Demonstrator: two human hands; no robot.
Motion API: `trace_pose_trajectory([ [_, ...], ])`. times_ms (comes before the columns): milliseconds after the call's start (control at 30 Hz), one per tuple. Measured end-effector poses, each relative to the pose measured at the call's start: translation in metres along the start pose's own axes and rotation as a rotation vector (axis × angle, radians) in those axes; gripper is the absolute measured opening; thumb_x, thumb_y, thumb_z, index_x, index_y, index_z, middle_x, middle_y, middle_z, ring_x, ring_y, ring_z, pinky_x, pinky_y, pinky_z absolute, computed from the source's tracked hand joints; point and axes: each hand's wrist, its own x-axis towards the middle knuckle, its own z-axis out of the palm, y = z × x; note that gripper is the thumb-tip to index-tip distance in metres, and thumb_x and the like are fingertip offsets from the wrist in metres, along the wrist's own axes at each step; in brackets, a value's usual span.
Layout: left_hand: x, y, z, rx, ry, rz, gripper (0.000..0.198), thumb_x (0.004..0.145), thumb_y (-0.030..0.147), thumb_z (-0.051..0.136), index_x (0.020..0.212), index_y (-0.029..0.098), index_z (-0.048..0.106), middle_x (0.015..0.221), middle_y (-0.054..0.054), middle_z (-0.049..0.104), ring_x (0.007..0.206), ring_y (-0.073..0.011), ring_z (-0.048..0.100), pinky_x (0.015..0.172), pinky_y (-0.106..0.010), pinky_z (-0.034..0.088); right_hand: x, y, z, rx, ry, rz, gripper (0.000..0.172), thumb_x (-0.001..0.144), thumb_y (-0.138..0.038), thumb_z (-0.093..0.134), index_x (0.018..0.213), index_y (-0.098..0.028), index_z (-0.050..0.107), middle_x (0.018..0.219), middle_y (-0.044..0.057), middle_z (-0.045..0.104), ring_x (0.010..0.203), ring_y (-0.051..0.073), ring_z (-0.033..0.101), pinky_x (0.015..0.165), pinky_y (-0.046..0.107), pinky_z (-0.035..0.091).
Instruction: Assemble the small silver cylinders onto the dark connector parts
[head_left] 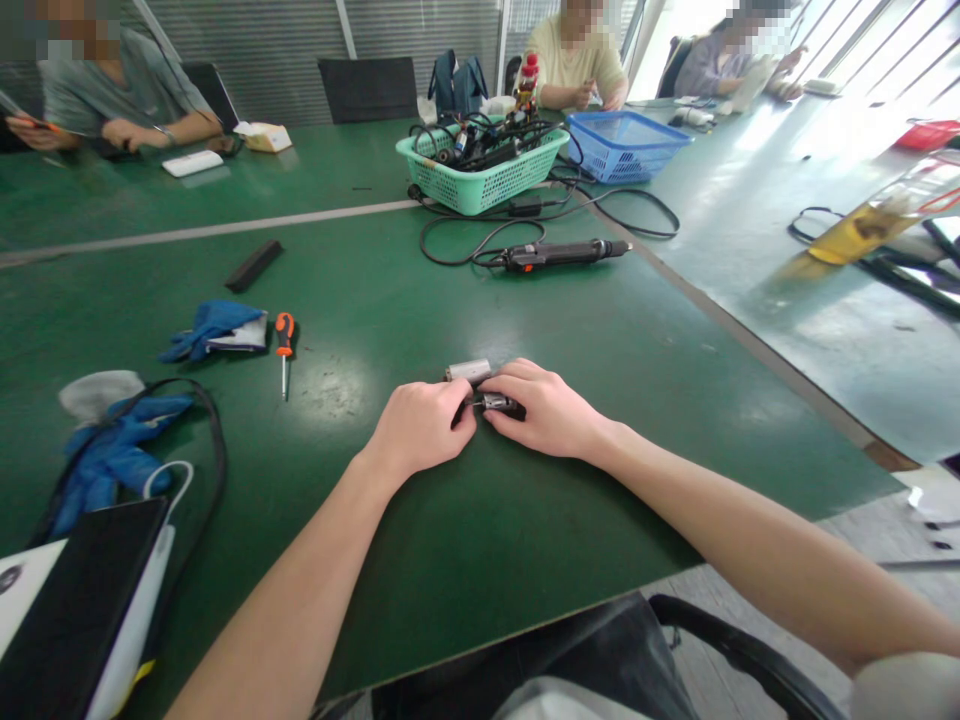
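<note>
My left hand [421, 428] and my right hand [551, 408] meet over the green table, fingertips almost touching. The right fingers are closed around a small dark metal cylindrical part [496, 402], whose shiny end points at the left hand. My left thumb and fingers are pinched at that end; a dark bit shows there, but what they hold is mostly hidden. Just behind the fingertips lies a silver metal cylinder [469, 371], partly covered by the hands.
An orange-handled screwdriver [284, 340] and blue gloves [217, 328] lie left, near a black bar [254, 266] and phone [82, 600]. Ahead are a corded electric screwdriver [562, 256], a green basket [487, 185] of tools and a blue basket [626, 150]. Several people sit beyond.
</note>
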Motion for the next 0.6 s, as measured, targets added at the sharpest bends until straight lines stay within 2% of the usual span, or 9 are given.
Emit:
trace_pose_trajectory([
  [600,0.0,0.0,-0.0013,-0.01,-0.02,0.005,0.017,0.091,0.03,0.049,0.093,0.021,0.064,0.082,-0.004,0.072,0.069,-0.0209,0.066,0.061,-0.031,0.042,-0.0002,0.0001,-0.0007,-0.01,0.002,0.008,0.022,0.089,-0.025,0.061,0.109,-0.019,0.068,0.103,0.01,0.068,0.099,0.025,0.06,0.091,0.042,0.052],
])
